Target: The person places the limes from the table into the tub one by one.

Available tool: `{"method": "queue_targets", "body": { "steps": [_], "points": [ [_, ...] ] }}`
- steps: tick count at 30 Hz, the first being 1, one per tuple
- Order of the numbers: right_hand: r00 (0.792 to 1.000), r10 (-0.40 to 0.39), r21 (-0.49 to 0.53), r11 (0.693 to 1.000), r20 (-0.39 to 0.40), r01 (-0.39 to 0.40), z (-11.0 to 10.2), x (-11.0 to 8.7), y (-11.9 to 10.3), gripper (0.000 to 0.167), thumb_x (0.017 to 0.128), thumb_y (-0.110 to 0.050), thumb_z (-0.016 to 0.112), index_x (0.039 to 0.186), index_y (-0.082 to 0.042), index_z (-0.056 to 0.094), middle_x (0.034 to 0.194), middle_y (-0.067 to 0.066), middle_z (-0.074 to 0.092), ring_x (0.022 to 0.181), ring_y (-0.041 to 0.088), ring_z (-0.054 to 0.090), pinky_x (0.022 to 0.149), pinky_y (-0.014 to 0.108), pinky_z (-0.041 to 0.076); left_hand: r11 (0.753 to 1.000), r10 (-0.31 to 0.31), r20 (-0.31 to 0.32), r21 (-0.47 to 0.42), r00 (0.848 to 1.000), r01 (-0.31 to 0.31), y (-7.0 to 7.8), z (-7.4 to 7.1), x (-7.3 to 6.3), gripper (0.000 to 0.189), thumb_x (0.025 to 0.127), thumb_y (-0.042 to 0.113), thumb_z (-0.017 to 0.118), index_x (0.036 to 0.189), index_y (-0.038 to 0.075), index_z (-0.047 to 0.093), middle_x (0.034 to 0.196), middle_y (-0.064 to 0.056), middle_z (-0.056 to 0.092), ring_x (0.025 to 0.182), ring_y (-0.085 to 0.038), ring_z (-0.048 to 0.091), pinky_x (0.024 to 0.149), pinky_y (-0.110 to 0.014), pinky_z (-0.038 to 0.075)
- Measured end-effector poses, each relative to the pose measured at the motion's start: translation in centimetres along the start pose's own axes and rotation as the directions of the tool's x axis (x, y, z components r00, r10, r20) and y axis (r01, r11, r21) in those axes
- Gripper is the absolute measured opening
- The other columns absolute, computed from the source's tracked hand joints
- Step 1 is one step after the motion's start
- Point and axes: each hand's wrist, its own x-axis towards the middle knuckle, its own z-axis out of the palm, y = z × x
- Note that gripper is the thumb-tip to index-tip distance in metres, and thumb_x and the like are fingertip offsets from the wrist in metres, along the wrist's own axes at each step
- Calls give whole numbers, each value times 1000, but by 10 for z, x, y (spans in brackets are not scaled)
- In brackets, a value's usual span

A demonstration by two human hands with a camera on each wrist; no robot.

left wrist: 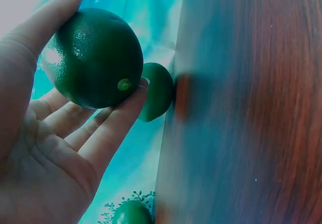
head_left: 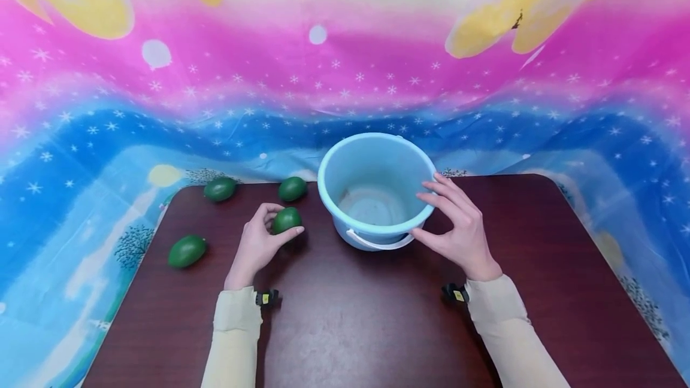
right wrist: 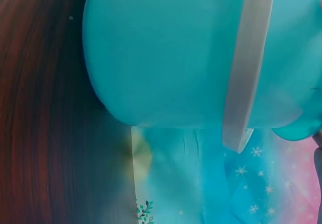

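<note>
My left hand holds a dark green lime between thumb and fingers, just left of the bucket and above the table. Up close in the left wrist view, this lime has glossy, pitted skin and a small pale stem scar. The light blue bucket stands upright at the table's far side, its white handle hanging down in front. My right hand grips the bucket's right rim, thumb at the front and fingers over the edge. Little of that hand shows in the right wrist view, where the bucket fills the upper part.
Three more limes lie on the dark wood table: one lime behind my left hand, another lime at the far left corner, and a third lime near the left edge. A printed cloth hangs behind and around the table.
</note>
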Motion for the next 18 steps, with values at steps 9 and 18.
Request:
{"method": "queue_targets", "body": {
  "steps": [9, 18],
  "points": [
    [1000, -17, 51, 999, -26, 19, 5, -4, -11, 60, 82, -52, 81, 113, -1, 76, 124, 19, 68, 127, 44, 54, 111, 38, 40, 999, 34, -40, -13, 999, -35, -2, -3, 0, 61, 80, 48, 86, 129, 22, 59, 117, 0, 67, 104, -19, 66, 90, -44, 54],
    [999, -23, 99, 995, -41, 27, -1, -4, -33, 61, 85, -49, 78, 110, 6, 74, 121, 27, 67, 123, 51, 55, 106, 28, 43, 992, 129, -83, 20, 988, -128, 4, -6, 1, 63, 82, 46, 85, 135, 20, 62, 116, 1, 68, 94, -17, 65, 79, -40, 55]
  ]
}}
